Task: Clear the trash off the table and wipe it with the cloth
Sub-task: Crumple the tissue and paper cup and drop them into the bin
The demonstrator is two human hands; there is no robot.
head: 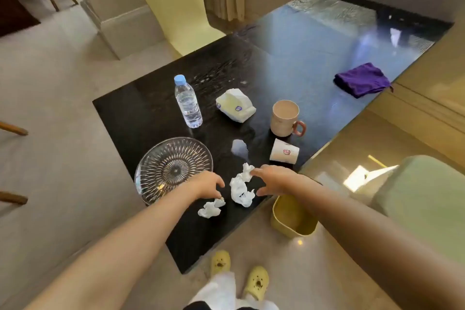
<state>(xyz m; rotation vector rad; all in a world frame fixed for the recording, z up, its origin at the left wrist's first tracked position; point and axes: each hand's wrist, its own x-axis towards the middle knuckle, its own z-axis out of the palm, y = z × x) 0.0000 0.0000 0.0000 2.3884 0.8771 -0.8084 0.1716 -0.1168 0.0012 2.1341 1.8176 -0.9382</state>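
Crumpled white tissues lie near the front of the black table [151, 113]: a large wad [240, 187] and a smaller one [210, 209]. My left hand [207, 185] hovers with spread fingers between them, fingertips touching the smaller wad. My right hand [274, 178] reaches in from the right, fingers open around the large wad. A tipped paper cup [284, 152] lies just beyond my right hand. A small clear scrap [239, 147] rests behind the tissues. The purple cloth [362, 79] sits folded at the table's far right edge.
A water bottle [188, 102], a tissue pack [235, 106], a mug [285, 118] and a glass plate [173, 168] stand on the table. A yellow bin [292, 219] sits on the floor under my right arm. A yellow chair [176, 2] stands behind, a green seat [425, 196] at right.
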